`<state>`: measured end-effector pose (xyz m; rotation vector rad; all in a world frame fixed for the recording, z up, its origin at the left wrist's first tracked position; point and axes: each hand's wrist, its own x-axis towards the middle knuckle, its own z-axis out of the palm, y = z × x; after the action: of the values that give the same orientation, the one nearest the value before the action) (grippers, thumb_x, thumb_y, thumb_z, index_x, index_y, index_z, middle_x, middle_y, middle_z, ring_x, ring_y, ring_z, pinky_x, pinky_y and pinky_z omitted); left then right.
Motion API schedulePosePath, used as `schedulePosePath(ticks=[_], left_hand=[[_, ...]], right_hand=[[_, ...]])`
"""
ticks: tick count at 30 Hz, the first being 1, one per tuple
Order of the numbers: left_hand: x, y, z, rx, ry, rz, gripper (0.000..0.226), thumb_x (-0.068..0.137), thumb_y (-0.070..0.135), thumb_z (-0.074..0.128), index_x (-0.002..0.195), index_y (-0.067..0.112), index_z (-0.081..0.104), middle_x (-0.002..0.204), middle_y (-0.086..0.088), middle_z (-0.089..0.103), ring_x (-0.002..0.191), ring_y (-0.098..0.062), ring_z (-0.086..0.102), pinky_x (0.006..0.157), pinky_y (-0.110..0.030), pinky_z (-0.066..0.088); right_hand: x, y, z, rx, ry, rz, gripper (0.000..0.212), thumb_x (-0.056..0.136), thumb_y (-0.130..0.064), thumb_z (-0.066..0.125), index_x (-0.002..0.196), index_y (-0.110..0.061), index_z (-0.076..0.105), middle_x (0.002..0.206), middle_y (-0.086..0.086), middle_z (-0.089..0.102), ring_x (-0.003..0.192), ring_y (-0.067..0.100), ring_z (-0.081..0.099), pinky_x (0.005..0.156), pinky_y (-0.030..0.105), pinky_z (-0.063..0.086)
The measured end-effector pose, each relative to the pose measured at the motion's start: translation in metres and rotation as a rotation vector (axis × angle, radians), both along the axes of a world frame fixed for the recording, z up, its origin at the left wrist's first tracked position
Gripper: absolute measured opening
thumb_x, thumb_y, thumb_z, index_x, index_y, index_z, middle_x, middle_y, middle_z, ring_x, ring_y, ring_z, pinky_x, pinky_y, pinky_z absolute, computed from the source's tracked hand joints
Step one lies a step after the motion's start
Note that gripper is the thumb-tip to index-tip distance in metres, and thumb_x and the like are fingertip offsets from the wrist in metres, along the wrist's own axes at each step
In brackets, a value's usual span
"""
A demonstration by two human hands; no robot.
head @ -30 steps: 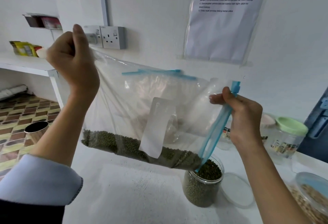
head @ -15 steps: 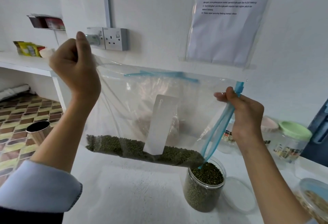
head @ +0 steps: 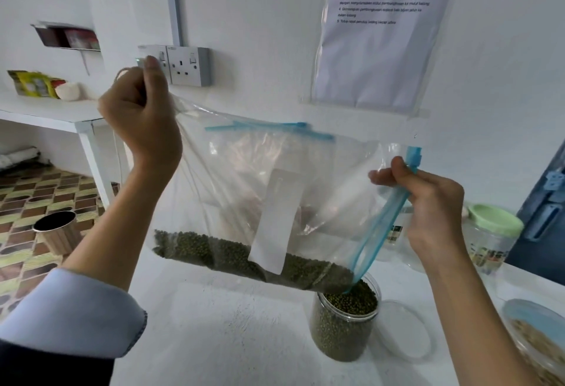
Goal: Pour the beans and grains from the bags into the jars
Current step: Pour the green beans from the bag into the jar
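The white worktop (head: 238, 339) spreads below both hands, with everything else lifted above it or standing on it. Largest of the things is the clear zip bag (head: 275, 190), stretched between the hands and tilted so that its lower corner dips toward the right hand's side; a white label strip (head: 275, 220) runs down its front. The left hand (head: 140, 116) is raised higher, fingers clenched round the gathered closed corner of the bag. The right hand (head: 428, 202) sits lower, pinching the blue zip edge (head: 388, 220) near the bag's mouth between thumb and fingers. A band of green mung beans (head: 220, 251) lies along the bag's bottom fold, between the two hands and under them, sloping down to the open corner. Directly beneath the right hand stands the clear jar (head: 342, 327), its mouth open, nearly full of the same beans, with the bag's corner touching or just inside its rim. Beside the jar, below the right wrist, a clear lid (head: 403, 330) lies flat on the worktop. Beyond the right hand stands a green-lidded jar (head: 492, 232), and at the far right edge a container of pale grains (head: 538, 343).
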<state>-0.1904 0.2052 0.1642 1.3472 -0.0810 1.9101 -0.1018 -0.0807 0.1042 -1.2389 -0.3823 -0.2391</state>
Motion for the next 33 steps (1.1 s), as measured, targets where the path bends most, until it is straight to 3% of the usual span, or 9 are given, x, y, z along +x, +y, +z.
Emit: schedulePosePath(ticks=[3, 8, 12, 16, 18, 21, 24, 28, 33], left_hand=[[-0.001, -0.001, 0.002, 0.000, -0.013, -0.012, 0.050, 0.091, 0.022, 0.051, 0.048, 0.015, 0.026, 0.042, -0.001, 0.027, 0.042, -0.028, 0.023, 0.044, -0.036, 0.017], [-0.003, 0.004, 0.009, 0.001, -0.036, -0.017, 0.051, 0.091, 0.022, 0.053, 0.048, 0.014, 0.026, 0.041, -0.002, 0.026, 0.040, -0.029, 0.022, 0.042, -0.038, 0.017], [-0.007, 0.007, 0.011, -0.006, -0.041, -0.012, 0.052, 0.091, 0.024, 0.054, 0.050, 0.013, 0.024, 0.043, -0.007, 0.024, 0.040, -0.033, 0.022, 0.041, -0.039, 0.018], [-0.012, 0.012, 0.010, 0.007, -0.034, 0.010, 0.052, 0.091, 0.023, 0.052, 0.048, 0.010, 0.026, 0.042, -0.007, 0.023, 0.040, -0.032, 0.021, 0.042, -0.037, 0.016], [-0.014, 0.011, 0.008, 0.021, -0.024, 0.028, 0.054, 0.092, 0.022, 0.050, 0.046, 0.000, 0.034, 0.040, -0.015, 0.024, 0.040, -0.031, 0.022, 0.044, -0.035, 0.015], [-0.017, 0.013, 0.006, 0.013, -0.018, 0.048, 0.056, 0.092, 0.023, 0.050, 0.046, -0.005, 0.036, 0.040, -0.014, 0.023, 0.042, -0.030, 0.021, 0.046, -0.033, 0.015], [-0.020, 0.014, 0.006, 0.017, -0.006, 0.062, 0.055, 0.093, 0.024, 0.051, 0.046, 0.001, 0.034, 0.041, -0.006, 0.023, 0.041, -0.029, 0.022, 0.045, -0.034, 0.015], [-0.019, 0.009, 0.005, 0.024, -0.007, 0.054, 0.050, 0.093, 0.022, 0.051, 0.050, 0.018, 0.025, 0.040, 0.005, 0.028, 0.042, -0.017, 0.022, 0.045, -0.024, 0.018], [-0.014, 0.007, 0.000, 0.000, 0.029, 0.039, 0.051, 0.093, 0.022, 0.051, 0.048, 0.016, 0.028, 0.040, 0.005, 0.026, 0.040, -0.029, 0.024, 0.043, -0.037, 0.017]], right_hand=[[-0.002, -0.003, 0.000, 0.041, 0.001, -0.021, 0.026, 0.085, -0.021, 0.068, 0.062, -0.013, 0.075, 0.072, 0.004, 0.074, 0.082, 0.015, 0.071, 0.101, 0.034, 0.045], [-0.006, 0.003, -0.003, 0.060, 0.018, -0.018, 0.026, 0.085, -0.020, 0.068, 0.062, -0.012, 0.074, 0.072, 0.004, 0.074, 0.080, 0.014, 0.071, 0.104, 0.042, 0.043], [-0.009, 0.010, -0.001, 0.042, 0.010, 0.014, 0.022, 0.087, -0.021, 0.066, 0.069, -0.010, 0.073, 0.071, 0.000, 0.074, 0.080, 0.007, 0.069, 0.099, 0.031, 0.042], [-0.005, 0.016, 0.001, 0.002, 0.006, 0.061, 0.020, 0.085, -0.026, 0.067, 0.073, -0.011, 0.074, 0.077, 0.000, 0.075, 0.089, 0.010, 0.069, 0.100, 0.028, 0.040], [-0.003, 0.019, 0.003, -0.024, 0.013, 0.101, 0.020, 0.084, -0.026, 0.066, 0.076, -0.009, 0.073, 0.077, -0.001, 0.075, 0.087, 0.005, 0.069, 0.099, 0.026, 0.040], [0.004, 0.020, 0.005, -0.014, 0.013, 0.098, 0.019, 0.084, -0.027, 0.066, 0.075, -0.011, 0.072, 0.078, -0.002, 0.075, 0.091, 0.008, 0.068, 0.103, 0.029, 0.039], [0.007, 0.023, 0.006, -0.049, 0.025, 0.111, 0.020, 0.081, -0.030, 0.067, 0.074, -0.012, 0.073, 0.081, -0.001, 0.076, 0.094, 0.010, 0.067, 0.108, 0.035, 0.037], [0.011, 0.024, 0.006, -0.035, 0.052, 0.089, 0.019, 0.085, -0.025, 0.066, 0.076, -0.010, 0.072, 0.079, -0.001, 0.075, 0.091, 0.013, 0.069, 0.105, 0.033, 0.039], [0.008, 0.018, 0.007, -0.028, 0.038, 0.045, 0.018, 0.083, -0.030, 0.068, 0.071, -0.017, 0.074, 0.081, -0.006, 0.075, 0.096, 0.004, 0.063, 0.095, 0.022, 0.037]])
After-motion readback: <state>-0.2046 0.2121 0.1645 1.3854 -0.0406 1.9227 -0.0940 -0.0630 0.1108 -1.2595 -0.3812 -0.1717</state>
